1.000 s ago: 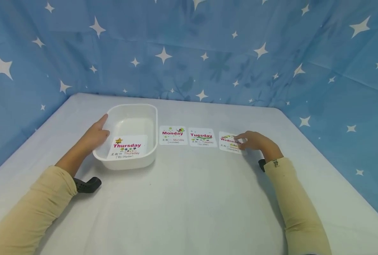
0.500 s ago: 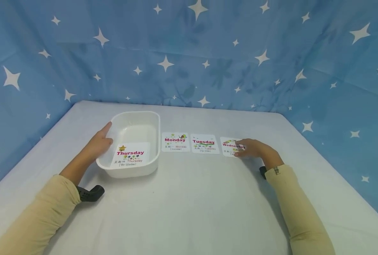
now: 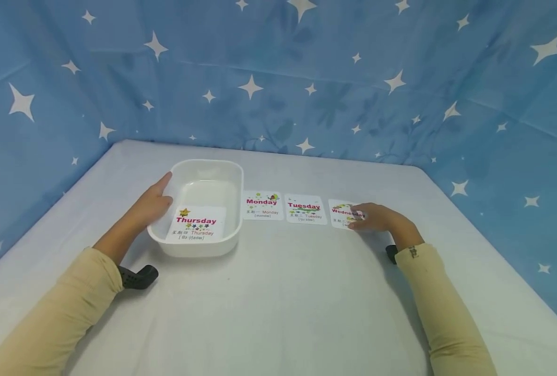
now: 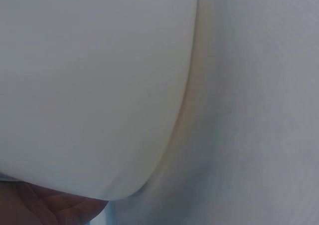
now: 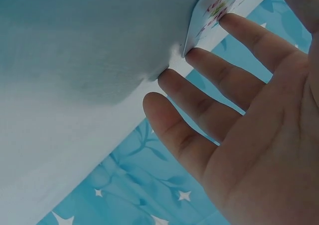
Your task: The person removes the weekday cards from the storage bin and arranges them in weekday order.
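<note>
My left hand [image 3: 147, 208] holds the left rim of a white plastic basin [image 3: 205, 190], thumb over the inside and index finger stretched along the edge. In the left wrist view, curled fingers [image 4: 60, 207] show under the basin's wall [image 4: 94, 85]. A "Thursday" card [image 3: 196, 223] lies inside at the near end. My right hand [image 3: 378, 217] rests its fingertips on the "Wednesday" card [image 3: 339, 213], covering its right part. In the right wrist view its fingers are spread and nearly straight, some touching the card [image 5: 217, 13]. Left of that lie "Tuesday" [image 3: 305, 210] and "Monday" [image 3: 263, 208] cards.
A white cloth [image 3: 278, 303] covers the table. Blue star-patterned fabric [image 3: 278, 73] hangs behind and at both sides. Black wrist devices [image 3: 139, 277] sit under both sleeves. The Monday card lies right beside the basin's right wall.
The Wednesday card has slid left toward the Tuesday card and turned nearly level with the row under my right fingers. My left hand keeps its hold on the basin. The head view shifted slightly.
</note>
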`<control>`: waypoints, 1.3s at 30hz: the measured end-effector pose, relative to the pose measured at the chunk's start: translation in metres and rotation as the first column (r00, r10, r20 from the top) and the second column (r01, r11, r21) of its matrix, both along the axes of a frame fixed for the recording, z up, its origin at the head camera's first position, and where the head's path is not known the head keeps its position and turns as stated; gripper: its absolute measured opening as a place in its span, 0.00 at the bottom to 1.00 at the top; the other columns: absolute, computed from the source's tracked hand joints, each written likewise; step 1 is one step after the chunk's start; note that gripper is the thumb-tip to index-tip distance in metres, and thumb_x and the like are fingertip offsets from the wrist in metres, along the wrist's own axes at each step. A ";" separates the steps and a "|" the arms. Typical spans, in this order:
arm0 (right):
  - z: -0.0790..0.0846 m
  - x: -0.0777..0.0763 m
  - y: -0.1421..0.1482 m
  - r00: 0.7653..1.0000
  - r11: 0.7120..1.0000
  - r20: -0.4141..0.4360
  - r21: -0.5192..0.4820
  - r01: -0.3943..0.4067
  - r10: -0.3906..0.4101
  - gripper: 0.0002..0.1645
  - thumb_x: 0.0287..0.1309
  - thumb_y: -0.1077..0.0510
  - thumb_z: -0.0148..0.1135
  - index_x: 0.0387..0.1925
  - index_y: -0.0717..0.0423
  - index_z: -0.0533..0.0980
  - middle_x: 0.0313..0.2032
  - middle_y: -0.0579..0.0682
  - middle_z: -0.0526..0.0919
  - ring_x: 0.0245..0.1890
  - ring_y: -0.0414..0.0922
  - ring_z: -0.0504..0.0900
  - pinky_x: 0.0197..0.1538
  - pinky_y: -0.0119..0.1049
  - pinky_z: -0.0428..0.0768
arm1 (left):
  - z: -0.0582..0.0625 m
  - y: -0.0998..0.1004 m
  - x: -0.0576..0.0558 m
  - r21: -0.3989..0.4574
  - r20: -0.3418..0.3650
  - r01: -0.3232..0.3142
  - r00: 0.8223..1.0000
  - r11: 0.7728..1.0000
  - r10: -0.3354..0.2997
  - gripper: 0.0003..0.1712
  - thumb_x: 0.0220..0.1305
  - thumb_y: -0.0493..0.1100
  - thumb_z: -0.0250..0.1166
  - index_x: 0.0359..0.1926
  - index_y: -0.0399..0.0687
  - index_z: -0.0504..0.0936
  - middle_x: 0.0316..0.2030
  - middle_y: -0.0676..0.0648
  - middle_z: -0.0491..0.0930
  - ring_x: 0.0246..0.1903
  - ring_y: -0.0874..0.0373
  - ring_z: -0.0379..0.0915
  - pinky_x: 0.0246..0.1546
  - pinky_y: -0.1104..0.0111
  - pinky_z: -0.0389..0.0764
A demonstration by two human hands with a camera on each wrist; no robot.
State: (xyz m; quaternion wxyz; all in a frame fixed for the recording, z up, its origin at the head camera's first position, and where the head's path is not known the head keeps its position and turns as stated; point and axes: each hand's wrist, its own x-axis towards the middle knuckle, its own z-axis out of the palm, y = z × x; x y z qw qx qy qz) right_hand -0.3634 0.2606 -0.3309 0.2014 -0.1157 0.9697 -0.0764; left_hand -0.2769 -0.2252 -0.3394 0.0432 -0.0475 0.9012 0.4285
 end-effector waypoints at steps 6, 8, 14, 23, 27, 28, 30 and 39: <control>-0.003 -0.002 0.001 1.000 1.000 0.003 -0.002 -0.012 0.012 0.45 0.56 0.44 0.56 0.68 0.60 0.53 0.64 0.67 0.57 0.57 0.60 0.62 0.61 0.61 0.60 | 0.001 0.000 0.000 0.000 0.002 0.009 1.000 1.000 -0.009 0.40 0.62 0.34 0.38 0.70 0.50 0.27 0.70 0.40 0.28 0.69 0.39 0.26 0.67 0.45 0.36; -0.004 -0.003 0.001 1.000 0.999 -0.006 -0.012 -0.030 0.030 0.46 0.57 0.44 0.56 0.68 0.62 0.50 0.64 0.67 0.57 0.58 0.60 0.61 0.62 0.62 0.59 | 0.001 -0.001 0.000 0.004 -0.007 0.019 1.000 1.000 -0.018 0.40 0.62 0.34 0.38 0.70 0.50 0.27 0.70 0.40 0.28 0.69 0.39 0.26 0.67 0.45 0.36; 0.008 -0.001 -0.013 0.992 0.999 -0.121 -0.006 -0.035 0.034 0.52 0.56 0.40 0.55 0.70 0.60 0.42 0.68 0.68 0.45 0.67 0.66 0.45 0.64 0.66 0.50 | 0.004 -0.003 0.001 0.012 -0.003 0.028 1.000 1.000 -0.028 0.40 0.62 0.33 0.38 0.70 0.49 0.27 0.70 0.39 0.27 0.69 0.38 0.25 0.67 0.45 0.35; 0.039 0.019 -0.107 0.951 0.982 -0.297 -0.137 -0.132 0.087 0.52 0.55 0.39 0.56 0.71 0.44 0.38 0.72 0.55 0.35 0.71 0.56 0.34 0.67 0.63 0.45 | 0.004 -0.001 0.000 0.017 0.010 0.017 1.000 1.000 -0.017 0.40 0.63 0.34 0.37 0.69 0.51 0.26 0.70 0.39 0.26 0.68 0.38 0.24 0.67 0.44 0.35; 0.045 0.019 -0.156 0.941 0.962 -0.309 -0.189 -0.199 0.134 0.52 0.55 0.38 0.55 0.71 0.42 0.38 0.72 0.52 0.35 0.72 0.53 0.34 0.68 0.60 0.46 | 0.001 -0.001 -0.001 0.038 0.007 0.009 1.000 0.999 -0.009 0.41 0.61 0.33 0.38 0.70 0.51 0.27 0.70 0.40 0.28 0.69 0.39 0.25 0.67 0.45 0.35; 0.045 0.018 -0.167 0.940 0.957 -0.310 -0.198 -0.212 0.144 0.52 0.54 0.37 0.55 0.71 0.41 0.38 0.72 0.52 0.35 0.72 0.52 0.34 0.68 0.60 0.46 | 0.000 -0.001 -0.001 0.043 0.006 0.006 1.000 0.999 -0.006 0.41 0.61 0.33 0.38 0.70 0.51 0.27 0.70 0.40 0.28 0.69 0.39 0.25 0.67 0.46 0.36; 0.044 0.017 -0.189 0.939 0.949 -0.306 -0.215 -0.229 0.157 0.53 0.53 0.36 0.55 0.71 0.40 0.38 0.72 0.51 0.36 0.72 0.51 0.35 0.68 0.60 0.47 | 0.000 -0.001 -0.002 0.046 0.005 0.003 1.000 0.999 -0.003 0.41 0.61 0.33 0.38 0.70 0.51 0.28 0.70 0.40 0.29 0.69 0.39 0.26 0.67 0.46 0.36; 0.032 0.021 -0.277 0.924 0.904 -0.241 -0.241 -0.352 0.296 0.53 0.51 0.33 0.55 0.71 0.38 0.40 0.72 0.47 0.41 0.72 0.48 0.40 0.70 0.53 0.49 | 0.000 -0.002 -0.003 0.039 -0.007 -0.002 1.000 0.999 0.002 0.42 0.60 0.33 0.39 0.70 0.51 0.29 0.71 0.41 0.30 0.69 0.40 0.28 0.67 0.46 0.39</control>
